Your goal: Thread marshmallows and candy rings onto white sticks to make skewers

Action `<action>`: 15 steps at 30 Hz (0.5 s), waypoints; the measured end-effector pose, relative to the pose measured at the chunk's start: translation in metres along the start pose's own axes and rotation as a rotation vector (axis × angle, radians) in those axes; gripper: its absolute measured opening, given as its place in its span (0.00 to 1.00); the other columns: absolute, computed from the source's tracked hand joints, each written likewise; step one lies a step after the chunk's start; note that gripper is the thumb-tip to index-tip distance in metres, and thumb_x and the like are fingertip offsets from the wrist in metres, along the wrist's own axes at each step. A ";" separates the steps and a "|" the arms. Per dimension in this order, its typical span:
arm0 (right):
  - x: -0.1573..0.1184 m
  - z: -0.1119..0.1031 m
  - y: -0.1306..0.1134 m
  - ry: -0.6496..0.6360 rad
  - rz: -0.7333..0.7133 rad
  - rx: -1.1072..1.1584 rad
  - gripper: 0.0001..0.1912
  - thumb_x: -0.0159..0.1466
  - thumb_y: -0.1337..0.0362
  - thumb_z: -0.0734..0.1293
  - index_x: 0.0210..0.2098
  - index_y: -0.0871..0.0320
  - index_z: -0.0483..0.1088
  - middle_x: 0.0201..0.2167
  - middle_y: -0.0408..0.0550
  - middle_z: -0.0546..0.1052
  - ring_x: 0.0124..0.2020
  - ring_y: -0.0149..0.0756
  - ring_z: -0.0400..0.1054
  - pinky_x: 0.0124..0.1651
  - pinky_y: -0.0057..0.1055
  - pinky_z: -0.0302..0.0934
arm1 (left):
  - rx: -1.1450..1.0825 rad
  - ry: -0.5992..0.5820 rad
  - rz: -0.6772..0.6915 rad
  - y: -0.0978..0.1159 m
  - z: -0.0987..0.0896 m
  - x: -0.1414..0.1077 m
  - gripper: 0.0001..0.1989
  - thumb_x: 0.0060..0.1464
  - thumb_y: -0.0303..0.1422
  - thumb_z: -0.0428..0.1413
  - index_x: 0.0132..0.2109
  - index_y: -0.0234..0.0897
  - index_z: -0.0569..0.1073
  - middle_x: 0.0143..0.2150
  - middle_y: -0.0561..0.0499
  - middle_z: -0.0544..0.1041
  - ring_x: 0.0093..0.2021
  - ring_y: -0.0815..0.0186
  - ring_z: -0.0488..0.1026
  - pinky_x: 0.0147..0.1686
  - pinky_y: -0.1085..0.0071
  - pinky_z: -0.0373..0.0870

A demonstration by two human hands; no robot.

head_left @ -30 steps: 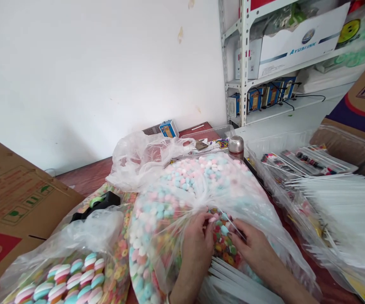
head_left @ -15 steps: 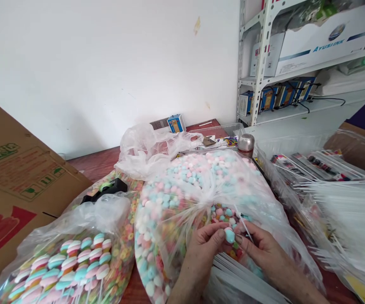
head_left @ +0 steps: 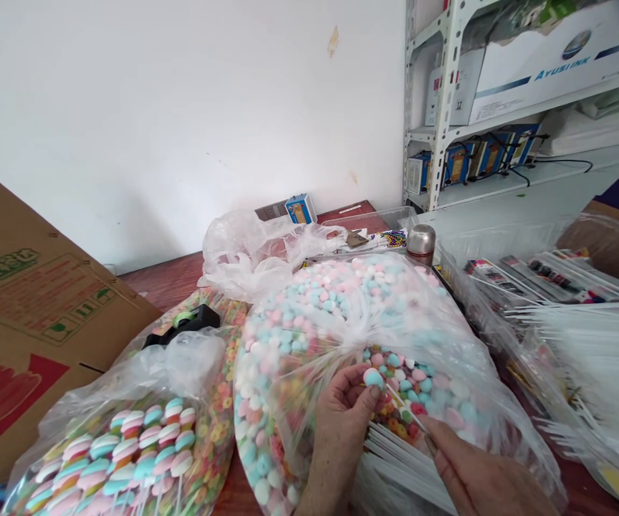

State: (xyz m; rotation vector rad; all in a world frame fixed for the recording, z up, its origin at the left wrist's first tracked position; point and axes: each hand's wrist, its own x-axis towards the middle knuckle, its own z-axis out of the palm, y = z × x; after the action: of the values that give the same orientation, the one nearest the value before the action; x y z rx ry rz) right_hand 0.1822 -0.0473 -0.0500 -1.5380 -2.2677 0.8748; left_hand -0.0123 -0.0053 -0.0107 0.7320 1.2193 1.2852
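Note:
Between the thumb and fingers of my left hand [head_left: 344,408] is a pale blue and pink marshmallow [head_left: 372,377]. My right hand [head_left: 468,459] grips a thin white stick [head_left: 407,408], which slants up toward the marshmallow; whether its tip is in the candy is unclear. Below both hands lies the opening of a large clear plastic bag [head_left: 360,319], showing loose marshmallows and gummy rings [head_left: 395,424]. A bundle of white sticks [head_left: 409,462] rests under my right hand. To the left, a clear bag [head_left: 180,358] carries several layered marshmallow skewers [head_left: 127,451].
A cardboard box [head_left: 35,315] stands at far left. A black tape dispenser [head_left: 183,326] lies on the gummy ring bag. On the right, a clear plastic bin [head_left: 449,287] holds packets and many white sticks [head_left: 594,365]. A metal-topped bottle [head_left: 420,244] stands behind; a shelf rack [head_left: 441,107] rises beyond.
My hands have moved apart. My right hand has shifted down and right with the stick, while my left hand has moved slightly up and left with the marshmallow.

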 end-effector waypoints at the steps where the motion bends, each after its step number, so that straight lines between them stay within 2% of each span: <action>1: -0.001 -0.001 -0.002 -0.012 0.000 -0.011 0.24 0.72 0.57 0.49 0.62 0.49 0.65 0.47 0.49 0.82 0.38 0.46 0.80 0.37 0.36 0.71 | 0.007 0.000 -0.004 0.001 0.000 0.000 0.17 0.44 0.36 0.70 0.42 0.37 0.80 0.39 0.46 0.84 0.38 0.60 0.81 0.39 0.68 0.78; 7: 0.003 -0.011 -0.018 0.004 -0.005 0.068 0.21 0.71 0.62 0.50 0.51 0.50 0.72 0.35 0.47 0.83 0.36 0.43 0.80 0.34 0.30 0.67 | 0.006 -0.037 -0.021 0.002 0.001 -0.001 0.17 0.45 0.35 0.69 0.43 0.37 0.79 0.36 0.47 0.85 0.38 0.59 0.82 0.40 0.67 0.78; 15: 0.005 -0.019 -0.028 0.013 0.032 0.162 0.19 0.68 0.64 0.53 0.47 0.53 0.74 0.29 0.47 0.82 0.34 0.41 0.78 0.38 0.29 0.66 | 0.014 -0.102 -0.010 0.000 0.004 -0.001 0.17 0.45 0.34 0.69 0.43 0.35 0.79 0.35 0.46 0.84 0.36 0.60 0.81 0.38 0.69 0.77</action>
State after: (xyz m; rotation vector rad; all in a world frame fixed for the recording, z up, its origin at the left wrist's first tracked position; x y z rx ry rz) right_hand 0.1688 -0.0437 -0.0185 -1.5076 -2.1115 1.0263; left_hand -0.0086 -0.0058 -0.0091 0.7911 1.1497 1.2177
